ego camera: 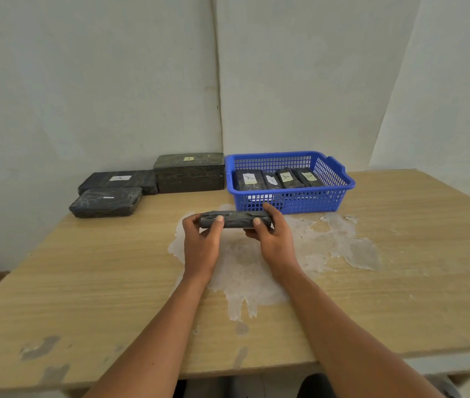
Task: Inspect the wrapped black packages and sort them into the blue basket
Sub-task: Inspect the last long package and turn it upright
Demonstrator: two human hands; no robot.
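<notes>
Wrapped black package [235,219] is in both your hands, held edge-on just above the table [400,268], over the pale worn patch [245,271] in the table's veneer and just in front of the blue basket [291,201].

Left hand [201,239]: fingers curled round the package's left end, thumb pressed flat on the near face, other fingers wrapped behind and under. Right hand [274,239]: same grip on the right end, thumb on the near face, index finger reaching over the top edge toward the basket wall. Neither hand is spread; both are closed tight on the package. You're showing its narrow side to the camera, so I can't tell whether it has a label.

Blue basket sits at the back right of the table, close to the wall. Four wrapped packages [278,179] stand in a row inside it, each with a pale label facing up; at least three read like an "A".

Left of the basket, against the wall: a tall dark block [189,173] with a small label on top, touching the basket's left side. Further left, a flat package [119,182] with a white label, and another flat package [106,202] right in front of it, nearest the table's left edge.
</notes>
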